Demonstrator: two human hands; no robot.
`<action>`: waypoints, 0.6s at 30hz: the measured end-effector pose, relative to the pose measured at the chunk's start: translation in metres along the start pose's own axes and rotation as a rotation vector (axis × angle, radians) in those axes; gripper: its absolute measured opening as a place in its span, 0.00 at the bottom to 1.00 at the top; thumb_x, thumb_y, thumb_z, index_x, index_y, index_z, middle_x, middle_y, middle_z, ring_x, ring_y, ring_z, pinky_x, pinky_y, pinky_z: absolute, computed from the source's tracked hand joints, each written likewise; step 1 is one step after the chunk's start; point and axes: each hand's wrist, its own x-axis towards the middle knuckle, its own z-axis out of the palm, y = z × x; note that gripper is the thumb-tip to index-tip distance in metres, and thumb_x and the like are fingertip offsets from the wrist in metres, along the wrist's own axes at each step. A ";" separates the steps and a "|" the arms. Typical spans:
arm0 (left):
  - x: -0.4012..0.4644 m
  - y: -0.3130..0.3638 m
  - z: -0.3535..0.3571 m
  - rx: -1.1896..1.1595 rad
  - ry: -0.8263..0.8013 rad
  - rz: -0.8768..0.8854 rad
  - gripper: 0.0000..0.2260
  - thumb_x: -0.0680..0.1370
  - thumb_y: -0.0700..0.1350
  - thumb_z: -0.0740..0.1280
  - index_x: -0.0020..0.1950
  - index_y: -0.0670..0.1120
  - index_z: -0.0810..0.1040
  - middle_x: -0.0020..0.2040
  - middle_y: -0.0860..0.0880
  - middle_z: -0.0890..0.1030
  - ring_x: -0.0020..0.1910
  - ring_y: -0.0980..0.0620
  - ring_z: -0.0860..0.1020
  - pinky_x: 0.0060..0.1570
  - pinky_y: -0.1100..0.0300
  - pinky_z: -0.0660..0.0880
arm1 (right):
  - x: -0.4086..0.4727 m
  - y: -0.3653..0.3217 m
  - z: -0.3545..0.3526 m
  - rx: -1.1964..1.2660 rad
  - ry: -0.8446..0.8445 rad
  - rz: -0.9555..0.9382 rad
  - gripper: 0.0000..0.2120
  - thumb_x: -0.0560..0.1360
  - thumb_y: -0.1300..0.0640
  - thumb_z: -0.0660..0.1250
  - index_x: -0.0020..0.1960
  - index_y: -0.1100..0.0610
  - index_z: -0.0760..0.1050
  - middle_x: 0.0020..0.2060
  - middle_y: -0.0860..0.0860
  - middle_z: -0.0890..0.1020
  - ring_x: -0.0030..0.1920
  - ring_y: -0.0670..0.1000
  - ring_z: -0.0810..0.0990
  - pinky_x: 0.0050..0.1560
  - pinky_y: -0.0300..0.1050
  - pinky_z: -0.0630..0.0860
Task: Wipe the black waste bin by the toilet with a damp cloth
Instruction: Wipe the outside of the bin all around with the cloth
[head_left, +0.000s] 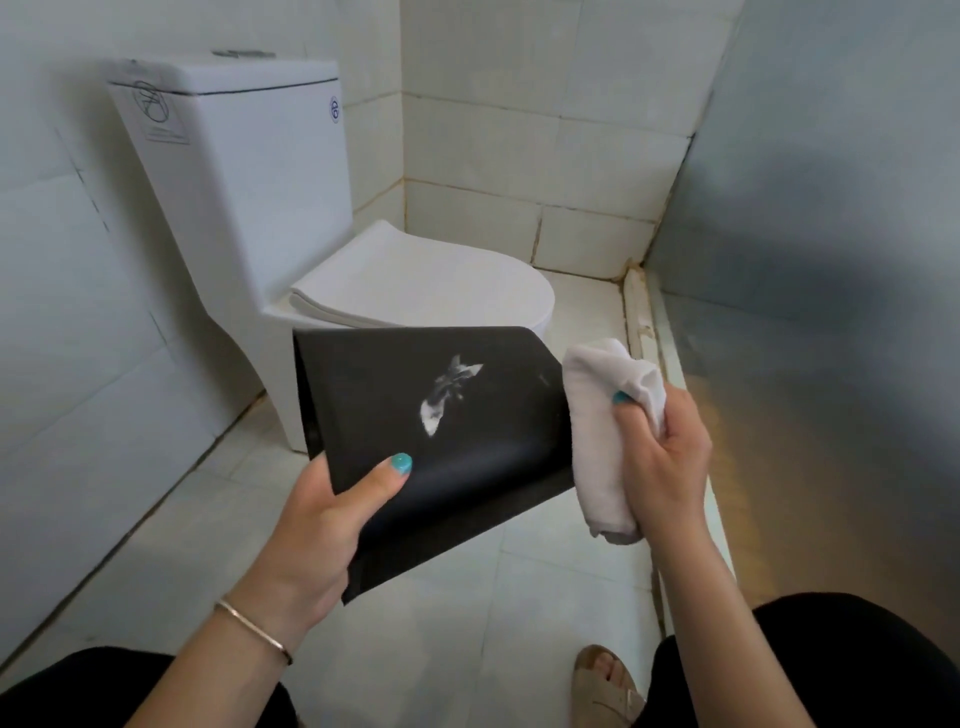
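Note:
The black waste bin (467, 426) is lifted off the floor and tipped on its side, one flat wall facing me with a whitish smear near its middle. My left hand (322, 525) grips its lower left edge, thumb pressed on the wall. My right hand (660, 462) is shut on a bunched white cloth (597, 415), which touches the bin's right edge. The inside of the bin is hidden.
A white toilet (415, 280) with its lid closed stands just behind the bin against the tiled left wall. A raised threshold (644, 322) runs along the right by a grey panel. Pale floor tiles (519, 597) lie below, with my sandalled foot (608, 680) at the bottom.

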 end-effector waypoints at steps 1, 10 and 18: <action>0.000 -0.002 0.000 0.057 0.005 0.034 0.23 0.67 0.46 0.72 0.61 0.45 0.78 0.54 0.47 0.84 0.54 0.47 0.82 0.51 0.56 0.79 | -0.002 0.003 -0.001 0.008 0.001 0.015 0.08 0.76 0.55 0.65 0.53 0.58 0.76 0.49 0.54 0.79 0.45 0.48 0.76 0.41 0.38 0.70; -0.007 0.000 0.013 0.383 -0.029 0.197 0.34 0.75 0.35 0.69 0.75 0.52 0.58 0.64 0.55 0.75 0.62 0.61 0.75 0.60 0.67 0.73 | -0.012 0.006 -0.003 0.065 0.016 0.061 0.17 0.68 0.45 0.62 0.45 0.59 0.72 0.35 0.48 0.73 0.34 0.44 0.72 0.33 0.37 0.67; -0.011 0.002 0.010 0.384 -0.020 0.261 0.36 0.74 0.32 0.69 0.76 0.53 0.57 0.67 0.56 0.74 0.67 0.59 0.72 0.66 0.59 0.70 | -0.021 0.013 -0.010 0.131 0.119 0.162 0.15 0.76 0.64 0.62 0.33 0.51 0.66 0.25 0.39 0.72 0.26 0.37 0.70 0.26 0.27 0.64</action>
